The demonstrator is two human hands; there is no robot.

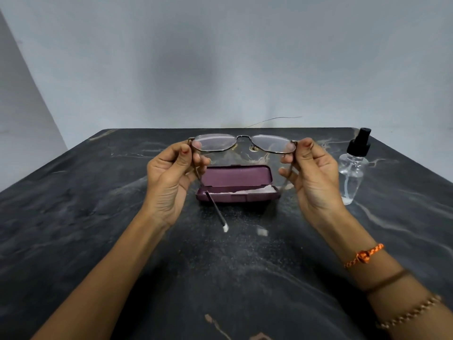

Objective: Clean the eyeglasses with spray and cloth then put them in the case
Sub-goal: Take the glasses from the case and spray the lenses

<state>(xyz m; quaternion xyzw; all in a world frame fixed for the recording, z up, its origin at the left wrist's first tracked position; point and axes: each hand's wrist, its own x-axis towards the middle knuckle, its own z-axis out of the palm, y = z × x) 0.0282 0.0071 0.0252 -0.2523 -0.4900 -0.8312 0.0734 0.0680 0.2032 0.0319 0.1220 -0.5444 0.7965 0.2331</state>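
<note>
I am holding the glasses (241,143) up over the open case (236,184), my left hand (169,182) and right hand (316,177) each pinching one end. The spray (353,168) is standing at 3 o'clock from the case, and a cloth (245,191) is lying in it.

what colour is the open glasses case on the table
The glasses case is purple, seen best in the head view.

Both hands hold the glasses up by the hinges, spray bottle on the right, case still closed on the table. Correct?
Not quite: the case is open, lid raised, as the head view shows. The rest stands: left hand and right hand hold the glasses, spray bottle on the right.
</note>
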